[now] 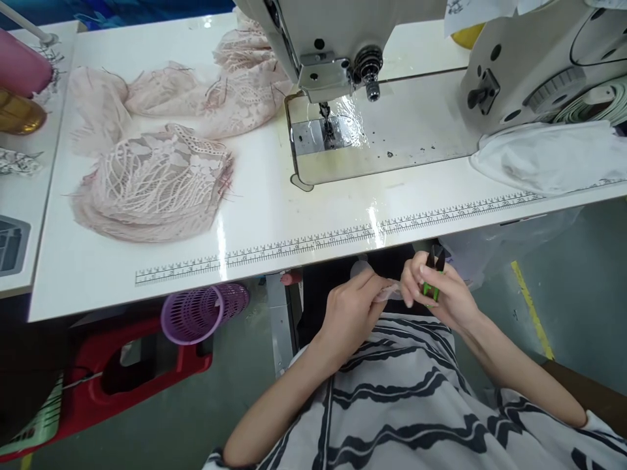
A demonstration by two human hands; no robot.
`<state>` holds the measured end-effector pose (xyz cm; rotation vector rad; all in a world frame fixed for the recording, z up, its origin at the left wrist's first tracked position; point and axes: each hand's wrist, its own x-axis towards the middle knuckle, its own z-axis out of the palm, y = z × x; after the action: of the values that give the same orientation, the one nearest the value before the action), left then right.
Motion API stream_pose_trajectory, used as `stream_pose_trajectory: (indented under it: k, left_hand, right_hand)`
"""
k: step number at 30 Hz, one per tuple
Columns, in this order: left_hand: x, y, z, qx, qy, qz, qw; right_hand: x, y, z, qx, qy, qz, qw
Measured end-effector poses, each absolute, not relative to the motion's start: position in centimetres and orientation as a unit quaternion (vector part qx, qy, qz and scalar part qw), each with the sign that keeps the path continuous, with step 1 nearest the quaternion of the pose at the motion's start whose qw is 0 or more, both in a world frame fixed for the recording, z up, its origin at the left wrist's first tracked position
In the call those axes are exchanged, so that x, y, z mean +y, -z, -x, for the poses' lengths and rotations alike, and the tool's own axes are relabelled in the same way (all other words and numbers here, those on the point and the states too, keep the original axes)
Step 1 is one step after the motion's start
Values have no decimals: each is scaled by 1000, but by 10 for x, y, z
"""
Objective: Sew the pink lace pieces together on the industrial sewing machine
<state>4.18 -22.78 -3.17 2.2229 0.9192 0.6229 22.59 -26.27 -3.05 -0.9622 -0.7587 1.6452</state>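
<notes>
My left hand (353, 312) is closed on a small strip of sheer pale fabric (388, 293), just below the table's front edge. The fabric stretches across to the fingertips of my right hand (439, 287). In that right hand I hold a pair of green thread snips (431, 290), their dark blades pointing up and away from me. Whether the right fingertips also pinch the fabric I cannot tell. On the table to the left lies a heap of pale pink lace fabric (161, 176), trailing back beside the sewing machine (337, 39).
A printed ruler strip (313, 243) runs along the front of the white table (264, 215). Folded white cloth (553, 156) rests at its right end. Under the table are a purple basket (193, 316) and a red plastic stool (142, 375). Thread cones (22, 65) stand at far left.
</notes>
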Motion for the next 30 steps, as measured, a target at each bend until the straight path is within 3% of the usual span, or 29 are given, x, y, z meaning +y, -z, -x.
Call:
stream_pose_trajectory:
  k: [11,15,17,19,23,30]
  left_hand:
    - [-239,38,-48,290,-237,-903,213]
    - [-239,38,-46,281,-289,-883,241]
    - [-235,37,-40,303,-315,-850,293]
    - [-230,37,-35,353,-311,-792,388]
    - [-224,38,-38,411,-274,-668,556]
    - [-228,32,-40,394,-214,-614,650]
  right_hand:
    - [-274,30,-227,-474,-544,567,397]
    - [-282,37,-251,-434,-512,611,420]
    - [-291,42,-276,-332,-456,659,497]
    - [-306,45,-300,-313,-422,681,511]
    - [-329,44,-304,-395,-358,768,356]
    - [-295,45,-228,-466,-526,599,384]
